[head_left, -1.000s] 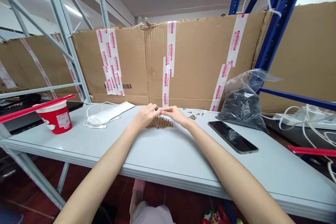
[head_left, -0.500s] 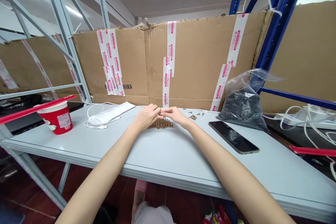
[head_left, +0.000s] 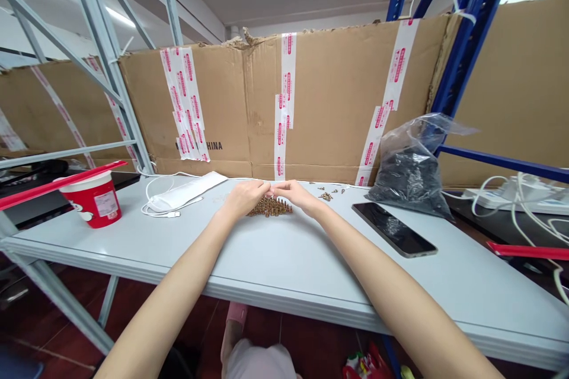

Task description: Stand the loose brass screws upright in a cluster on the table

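Several small brass-coloured screws [head_left: 272,207] stand close together in rows on the grey-white table [head_left: 293,260]. Above their far side, my left hand [head_left: 249,196] and my right hand [head_left: 296,194] meet at the fingertips. Both hands are closed in a pinch; whatever lies between the fingers is too small and covered to make out. Part of the screw group is hidden by my left hand. A few loose screws [head_left: 326,196] lie scattered to the right of my right hand.
A black phone [head_left: 393,229] and a clear bag of dark material [head_left: 411,183] are on the right. On the left are a red paper cup [head_left: 95,204], a white flat pouch [head_left: 191,190] and a white cable [head_left: 151,211]. Cardboard [head_left: 329,100] walls the back edge.
My left hand has shifted slightly left, and more of the screws show beneath the fingers. The fingertips of both hands stay together. The view has tilted very slightly.
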Action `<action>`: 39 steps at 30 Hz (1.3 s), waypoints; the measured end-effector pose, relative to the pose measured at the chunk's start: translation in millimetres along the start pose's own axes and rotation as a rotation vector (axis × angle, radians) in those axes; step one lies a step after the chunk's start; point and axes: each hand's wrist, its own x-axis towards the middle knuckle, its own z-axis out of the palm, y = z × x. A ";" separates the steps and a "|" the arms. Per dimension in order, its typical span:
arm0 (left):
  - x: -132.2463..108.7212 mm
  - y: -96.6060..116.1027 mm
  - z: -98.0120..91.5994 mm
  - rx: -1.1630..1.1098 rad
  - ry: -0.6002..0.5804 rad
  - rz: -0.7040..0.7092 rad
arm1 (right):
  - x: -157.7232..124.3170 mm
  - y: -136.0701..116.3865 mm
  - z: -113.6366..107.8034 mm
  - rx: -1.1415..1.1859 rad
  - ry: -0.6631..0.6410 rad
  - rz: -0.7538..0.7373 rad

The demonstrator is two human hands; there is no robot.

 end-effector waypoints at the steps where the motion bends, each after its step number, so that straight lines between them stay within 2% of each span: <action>1: 0.0 -0.1 -0.7 -0.009 -0.005 -0.002 | -0.4 -0.3 0.0 -0.005 0.005 0.004; 8: -2.7 -0.6 -3.3 0.028 -0.079 0.012 | 0.0 -1.9 -3.5 0.016 0.089 0.052; 12: -4.7 -2.1 0.4 0.101 -0.049 0.018 | 0.3 -4.5 -2.6 0.003 0.072 0.031; 20: -3.6 -4.1 0.4 0.026 -0.014 -0.047 | 0.1 -4.5 0.5 -0.026 0.098 0.019; 27: -5.9 -4.1 -1.6 0.021 -0.107 0.002 | 2.7 3.7 -2.1 -0.029 0.139 0.049; 33: -3.8 -2.7 -4.2 -0.025 -0.151 -0.074 | 3.7 1.0 1.8 -0.011 0.127 0.004; 39: 1.9 3.6 -7.8 -0.125 -0.208 -0.165 | 5.4 2.9 3.2 -0.061 0.182 -0.020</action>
